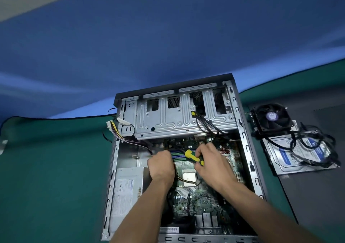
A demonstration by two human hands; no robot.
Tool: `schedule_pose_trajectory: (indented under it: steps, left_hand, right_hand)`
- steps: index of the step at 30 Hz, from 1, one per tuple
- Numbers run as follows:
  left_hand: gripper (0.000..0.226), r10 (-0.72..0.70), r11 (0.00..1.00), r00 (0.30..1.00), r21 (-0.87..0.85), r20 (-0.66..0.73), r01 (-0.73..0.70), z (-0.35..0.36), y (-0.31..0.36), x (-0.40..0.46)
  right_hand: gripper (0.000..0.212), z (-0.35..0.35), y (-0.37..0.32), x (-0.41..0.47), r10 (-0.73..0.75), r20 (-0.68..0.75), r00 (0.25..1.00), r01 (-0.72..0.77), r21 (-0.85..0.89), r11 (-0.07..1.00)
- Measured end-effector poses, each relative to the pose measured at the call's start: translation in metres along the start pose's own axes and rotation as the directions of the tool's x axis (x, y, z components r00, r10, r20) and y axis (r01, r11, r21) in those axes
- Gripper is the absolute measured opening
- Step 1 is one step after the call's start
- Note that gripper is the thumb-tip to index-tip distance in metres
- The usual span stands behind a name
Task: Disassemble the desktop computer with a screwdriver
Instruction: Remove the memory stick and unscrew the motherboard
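Observation:
An open desktop computer case lies flat on a green mat, its motherboard exposed with a bare CPU in the middle. My right hand grips a yellow-and-green screwdriver over the board's far part, near the memory slots. My left hand is curled over the board's left edge beside the memory slots; what its fingers hold is hidden. The screwdriver's tip is out of sight behind my hands.
A grey power supply fills the case's left side, and a metal drive cage spans its far end with loose cables. To the right, on a dark mat, lie a cooler fan and a hard drive with tangled black cables.

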State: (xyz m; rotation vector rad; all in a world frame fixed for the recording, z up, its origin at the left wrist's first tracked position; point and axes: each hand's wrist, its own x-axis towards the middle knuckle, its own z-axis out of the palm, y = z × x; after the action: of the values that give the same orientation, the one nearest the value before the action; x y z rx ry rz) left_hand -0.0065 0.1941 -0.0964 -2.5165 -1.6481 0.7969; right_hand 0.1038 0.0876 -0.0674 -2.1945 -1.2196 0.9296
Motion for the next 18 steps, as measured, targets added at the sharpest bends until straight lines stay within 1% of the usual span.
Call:
schedule_pose_trajectory:
  steps: [2, 4, 7, 14, 18]
  left_hand:
    - [0.024, 0.020, 1.000, 1.000, 0.024, -0.017, -0.019, 0.002, 0.000, -0.001]
    - [0.025, 0.024, 1.000, 0.999, 0.015, -0.025, -0.023, 0.004, 0.000, -0.001]
    - [0.029, 0.010, 1.000, 1.000, -0.016, -0.010, -0.010, 0.004, 0.001, 0.000]
    - [0.031, -0.059, 0.997, 0.998, -0.039, 0.019, 0.059, 0.001, 0.003, 0.001]
    - [0.028, -0.030, 0.999, 0.999, -0.033, 0.024, 0.031, 0.004, 0.002, 0.002]
  right_hand:
    - [0.021, 0.002, 0.001, 0.002, 0.028, 0.027, 0.999, -0.027, -0.029, 0.999]
    - [0.030, 0.005, 0.003, 0.003, 0.060, 0.066, 0.996, -0.056, -0.063, 0.996]
    - [0.035, 0.009, 0.004, 0.003, 0.083, 0.116, 0.990, -0.068, -0.122, 0.990]
    - [0.036, 0.011, 0.005, 0.004, 0.112, 0.123, 0.986, -0.099, -0.106, 0.989]
    - [0.037, 0.013, 0.007, 0.004, 0.123, 0.119, 0.985, -0.110, -0.109, 0.988]
